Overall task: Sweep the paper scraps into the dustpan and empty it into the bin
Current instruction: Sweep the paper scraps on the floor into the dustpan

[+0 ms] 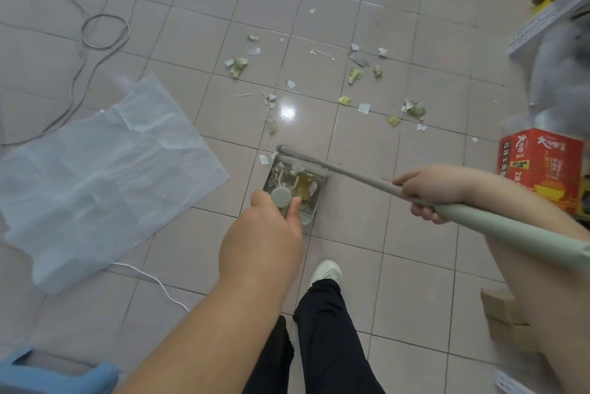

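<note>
My left hand (268,227) grips the top of the pale green dustpan handle (281,196). The dustpan (306,216) stands on the tiled floor and holds several white and yellow-green paper scraps (297,181). My right hand (431,191) is closed around the long pale green broom handle (498,224). The broom head (303,157) lies across the dustpan's open mouth. Many more paper scraps (351,99) lie scattered on the tiles beyond the broom, from the clump at the left (238,65) to the clump at the right (415,109). No bin is in view.
A large crumpled white sheet (102,170) lies on the floor at left, with a coiled grey cable (105,31) behind it. A red printed box (542,167) and a metal shelf (542,23) stand at right. Cardboard pieces (507,320) lie lower right. My shoe (325,272) is behind the dustpan.
</note>
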